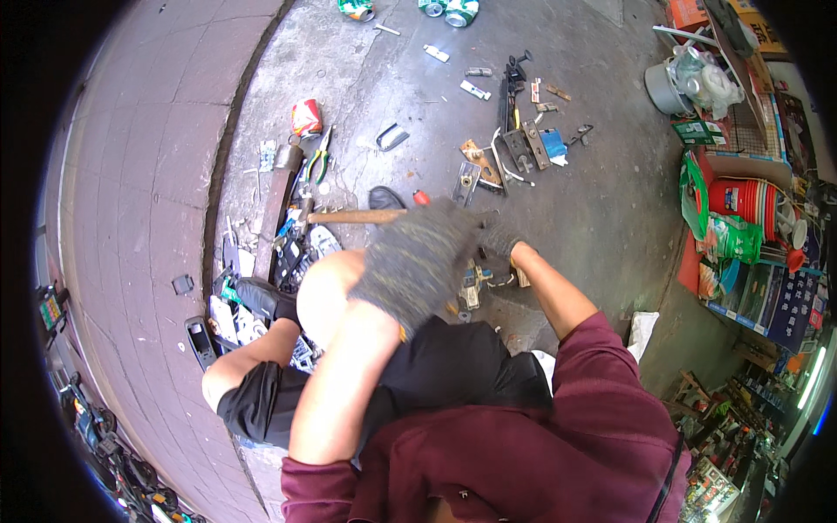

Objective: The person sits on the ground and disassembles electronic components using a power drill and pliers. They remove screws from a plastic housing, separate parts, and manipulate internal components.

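My left hand (417, 260), in a dark grey knit glove, is closed around the wooden handle of a hammer (357, 216). The handle points left, toward a rusty metal bar (281, 205) on the ground. Beyond and to the right is my right hand (502, 235), gloved alike, with curled fingers. My left glove covers part of it, so what it grips cannot be made out. Just below it lie small metal parts (472, 286). A red tip (421, 198) shows past my left glove. Green-handled pliers (321, 159) lie by the bar.
Ahead lie lock plates (525, 148), a U-shaped metal piece (392, 137) and other scraps. A crushed red can (306, 118) is at left, green cans (460, 12) at the far edge. At right stand a grey bucket (666, 90) and stacked red tubs (741, 199).
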Demonstrator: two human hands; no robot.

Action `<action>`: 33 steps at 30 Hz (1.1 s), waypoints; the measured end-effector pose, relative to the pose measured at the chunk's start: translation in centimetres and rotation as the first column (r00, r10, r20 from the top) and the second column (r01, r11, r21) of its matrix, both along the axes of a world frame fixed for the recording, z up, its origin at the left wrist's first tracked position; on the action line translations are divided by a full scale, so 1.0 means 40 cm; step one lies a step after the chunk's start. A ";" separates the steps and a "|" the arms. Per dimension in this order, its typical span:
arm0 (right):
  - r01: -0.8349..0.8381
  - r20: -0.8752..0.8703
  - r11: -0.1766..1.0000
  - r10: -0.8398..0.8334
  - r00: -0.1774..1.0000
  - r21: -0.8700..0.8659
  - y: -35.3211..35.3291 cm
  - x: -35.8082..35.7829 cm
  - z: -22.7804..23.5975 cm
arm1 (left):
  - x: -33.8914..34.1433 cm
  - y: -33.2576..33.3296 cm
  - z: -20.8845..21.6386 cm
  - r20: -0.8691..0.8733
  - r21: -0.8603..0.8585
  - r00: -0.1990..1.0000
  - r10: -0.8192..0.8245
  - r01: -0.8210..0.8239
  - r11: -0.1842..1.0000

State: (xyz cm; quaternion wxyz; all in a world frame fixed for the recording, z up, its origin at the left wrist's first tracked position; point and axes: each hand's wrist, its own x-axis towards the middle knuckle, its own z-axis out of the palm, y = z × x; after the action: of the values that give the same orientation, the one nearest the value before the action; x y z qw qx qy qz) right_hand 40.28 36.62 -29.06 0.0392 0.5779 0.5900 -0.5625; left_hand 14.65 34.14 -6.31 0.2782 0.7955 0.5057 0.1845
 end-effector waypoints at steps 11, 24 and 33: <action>-0.057 0.550 0.820 -0.329 0.768 0.569 0.711 0.051 -0.206 | -0.029 0.123 -0.014 0.003 -0.082 0.992 -0.129 0.129 0.988; 0.634 -0.199 0.763 -0.646 0.737 -0.128 0.616 -0.014 -0.151 | -0.095 0.156 -0.036 0.144 -0.043 0.988 0.048 -0.042 0.998; 0.167 -0.594 0.957 -0.280 0.754 -0.239 0.367 -0.292 0.285 | 0.015 0.119 0.079 0.506 0.322 0.822 0.261 -0.461 0.827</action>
State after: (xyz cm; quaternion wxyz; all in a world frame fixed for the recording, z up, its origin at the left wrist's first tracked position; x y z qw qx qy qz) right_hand 28.61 51.29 -17.64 -0.1758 0.4208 0.4457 -0.7703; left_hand 15.26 38.89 -3.15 0.1612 0.6601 0.5206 0.5169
